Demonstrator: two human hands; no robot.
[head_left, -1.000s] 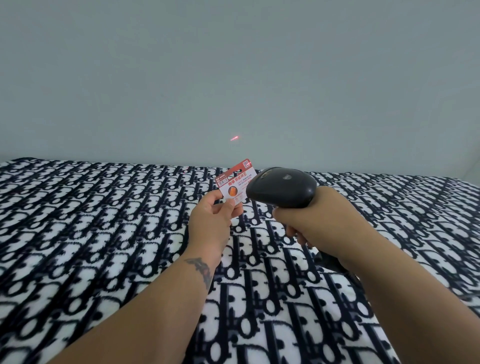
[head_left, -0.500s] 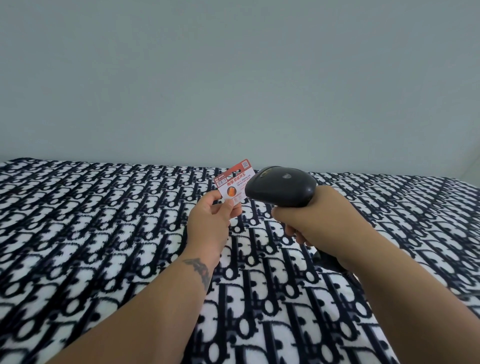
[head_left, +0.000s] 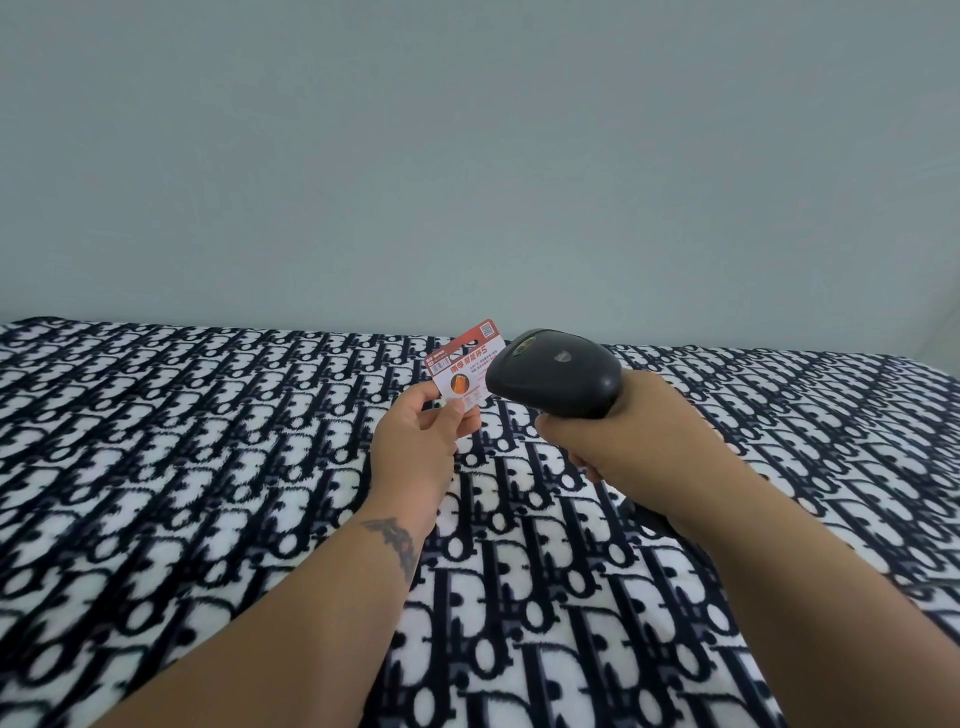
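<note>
My left hand (head_left: 415, 447) pinches the lower edge of a small red and white card pack (head_left: 461, 366) with an orange disc printed on it, held upright above the blanket. My right hand (head_left: 628, 431) grips the handle of a black handheld barcode scanner (head_left: 553, 373). The scanner's head sits just right of the card and covers the card's right edge. The scanner's handle is hidden inside my fist, and a dark cable shows below my right wrist.
A black and white patterned fleece blanket (head_left: 208, 467) covers the whole surface under both arms. A plain pale grey wall (head_left: 467, 156) rises behind it.
The red laser spot seen on the wall a second ago is gone. Card and scanner have shifted only slightly.
</note>
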